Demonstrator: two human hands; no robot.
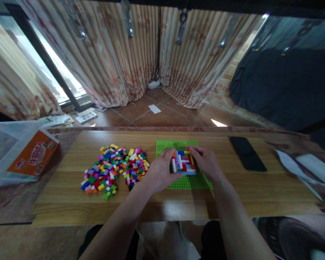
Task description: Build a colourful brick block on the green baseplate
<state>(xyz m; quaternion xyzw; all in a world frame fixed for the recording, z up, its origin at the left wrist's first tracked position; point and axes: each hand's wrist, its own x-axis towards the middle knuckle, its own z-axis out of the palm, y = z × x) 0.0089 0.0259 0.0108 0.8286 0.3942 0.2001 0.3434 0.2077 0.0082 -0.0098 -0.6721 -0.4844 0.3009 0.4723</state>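
A green studded baseplate [176, 146] lies on the wooden table [233, 195]. On it stands a block of many-coloured small bricks [183, 163]. My left hand [160, 171] is curled against the block's left side, fingertips on its top left corner. My right hand [206, 162] is curled against the right side, fingertips pressed at the block's top edge. Both hands touch the brick block. A loose pile of several coloured bricks [113, 168] is spread on the table left of the baseplate.
A black phone [247, 153] lies flat at the right of the table. An orange and white box [34, 153] sits in a clear plastic bag at the left. White papers [300, 162] lie at the far right. Curtains and a tiled floor lie beyond.
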